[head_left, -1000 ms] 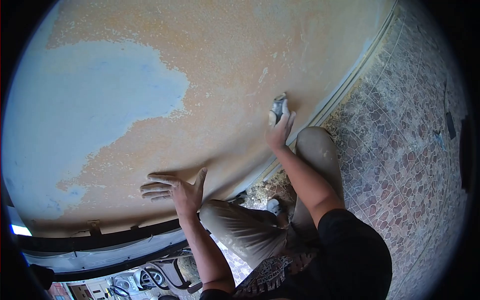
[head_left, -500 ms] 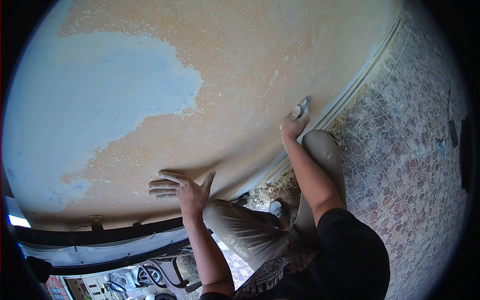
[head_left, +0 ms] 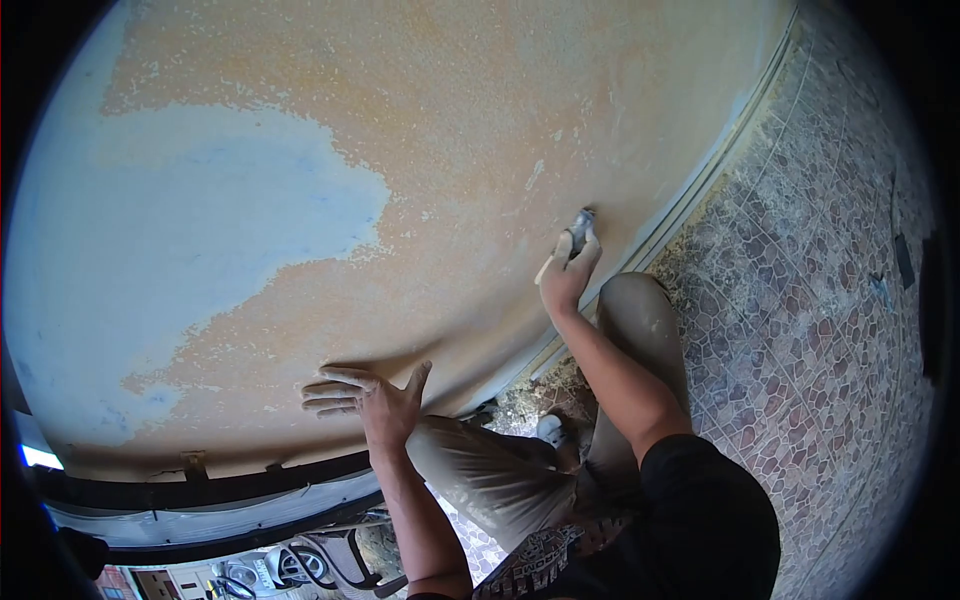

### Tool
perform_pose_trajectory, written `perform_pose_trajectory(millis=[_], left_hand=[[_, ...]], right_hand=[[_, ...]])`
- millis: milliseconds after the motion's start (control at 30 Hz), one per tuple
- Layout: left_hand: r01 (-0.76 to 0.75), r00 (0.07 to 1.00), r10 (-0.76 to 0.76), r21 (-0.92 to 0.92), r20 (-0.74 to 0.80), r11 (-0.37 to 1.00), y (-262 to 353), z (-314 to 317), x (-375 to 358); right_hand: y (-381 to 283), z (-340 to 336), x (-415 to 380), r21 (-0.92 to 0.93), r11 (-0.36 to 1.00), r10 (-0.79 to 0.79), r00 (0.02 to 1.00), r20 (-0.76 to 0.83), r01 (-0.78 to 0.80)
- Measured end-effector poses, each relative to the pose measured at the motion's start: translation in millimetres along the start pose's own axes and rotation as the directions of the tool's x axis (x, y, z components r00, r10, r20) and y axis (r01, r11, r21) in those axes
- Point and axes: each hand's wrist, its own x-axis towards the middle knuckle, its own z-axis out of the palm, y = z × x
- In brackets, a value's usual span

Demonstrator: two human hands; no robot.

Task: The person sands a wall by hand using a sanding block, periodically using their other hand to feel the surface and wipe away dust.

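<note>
A large wall [head_left: 420,130] fills the view, its orange surface showing where pale blue paint [head_left: 180,230] is gone. My right hand [head_left: 566,268] presses a small grey scraping tool [head_left: 581,222] against the wall low down, close to the skirting strip [head_left: 700,180]. My left hand [head_left: 368,395] lies flat on the wall with its fingers spread, holding nothing. I am crouched, with my knees in beige trousers [head_left: 640,300] under my right arm.
A floor of patterned stone tiles [head_left: 800,280] runs along the wall's foot, with dust and flakes [head_left: 560,385] along the skirting. A dark door or frame edge [head_left: 200,480] borders the wall at lower left, with chairs [head_left: 320,565] beyond it.
My right hand with the scraper went right and down along the wall, then came back left and slightly up. My left hand stayed flat on the wall, shifting only slightly.
</note>
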Motion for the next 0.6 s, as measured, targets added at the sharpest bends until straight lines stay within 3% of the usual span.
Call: perform_pose_trajectory(millis=[33, 67, 100, 133, 167, 200, 233, 267, 300, 333, 367, 400, 433, 467, 500, 533, 567, 600], left_hand=[[0.008, 0.999, -0.007, 0.027, -0.040, 1.000, -0.9, 6.9, 1.1], [0.013, 0.999, -0.012, 0.026, -0.037, 1.000, -4.7, 13.7, 7.1], [-0.004, 1.000, 0.006, -0.094, 0.024, 0.996, -9.9, 17.8, 12.8], [-0.009, 0.995, 0.029, -0.204, 0.095, 0.979, -16.8, 21.3, 9.9], [0.042, 0.991, -0.016, -0.200, 0.129, 0.979, -18.8, 24.6, 9.7], [0.035, 0.991, -0.009, -0.194, 0.137, 0.980, -12.8, 17.9, 6.2], [0.016, 0.997, -0.009, -0.094, 0.076, 0.995, -2.1, 6.3, 0.2], [0.005, 1.000, -0.005, 0.007, 0.010, 1.000, 4.6, -1.3, -1.7], [0.010, 1.000, -0.010, 0.006, 0.008, 1.000, 5.1, -3.2, -1.9], [-0.011, 1.000, 0.011, 0.007, 0.004, 1.000, 5.2, -4.3, -2.6], [-0.035, 0.999, 0.035, 0.006, 0.001, 0.999, 5.8, -4.8, -3.5], [-0.037, 0.999, 0.037, 0.004, -0.002, 0.999, 7.5, -6.1, -4.2], [-0.004, 1.000, 0.004, -0.003, 0.020, 1.000, 10.1, -7.7, -3.6], [0.032, 0.998, -0.032, -0.008, 0.047, 0.999, 10.8, -7.5, -3.2], [0.036, 0.998, -0.035, -0.006, 0.055, 0.999, 6.8, -4.7, -1.3], [-0.002, 0.995, 0.021, -0.196, 0.094, 0.981, 1.3, 0.0, 1.6], [-0.030, 0.989, 0.083, -0.379, 0.124, 0.925, -1.7, 3.3, 0.8], [-0.027, 0.987, 0.085, -0.375, 0.139, 0.927, -1.8, 2.9, -3.0]], right_hand=[[-33.7, -10.2, -10.7, 0.097, 0.973, -0.221, 0.969, 0.110, 0.211], [-38.5, -11.4, -15.6, 0.096, 0.973, -0.222, 0.968, 0.116, 0.211], [-39.3, -15.1, -21.1, 0.058, 0.858, -0.511, 0.837, 0.196, 0.510], [-37.7, -23.0, -31.7, 0.048, 0.660, -0.727, 0.622, 0.290, 0.749], [-14.7, -13.2, -40.8, -0.028, 0.802, -0.583, 0.792, 0.184, 0.597], [16.5, -3.7, -47.1, -0.037, 0.806, -0.575, 0.797, 0.183, 0.590], [48.4, 5.7, -48.3, -0.179, 0.955, -0.224, 0.971, 0.081, 0.235], [62.9, 12.8, -42.7, -0.262, 0.951, 0.150, 0.986, -0.066, -0.162], [63.2, 16.0, -32.9, -0.261, 0.952, 0.149, 0.987, -0.061, -0.160], [60.3, 18.4, -22.0, -0.128, 0.792, 0.586, 0.803, -0.111, -0.596], [57.6, 18.9, -15.6, 0.012, 0.442, 0.893, 0.439, -0.096, -0.897], [49.3, 18.0, -21.3, 0.015, 0.445, 0.892, 0.441, -0.096, -0.896], [36.4, 17.8, -34.0, -0.035, 0.806, 0.588, 0.806, -0.070, -0.591], [25.7, 16.2, -44.4, -0.075, 0.985, 0.153, 0.988, -0.023, -0.154], [9.4, 8.4, -47.9, -0.083, 0.984, 0.156, 0.988, -0.019, -0.157], [-11.4, -4.1, -47.3, -0.174, 0.972, -0.143, 0.986, 0.089, 0.157], [-20.2, -14.9, -47.9, -0.225, 0.860, -0.412, 0.884, 0.221, 0.457], [-0.8, -16.1, -47.8, -0.237, 0.861, -0.402, 0.887, 0.226, 0.451]])
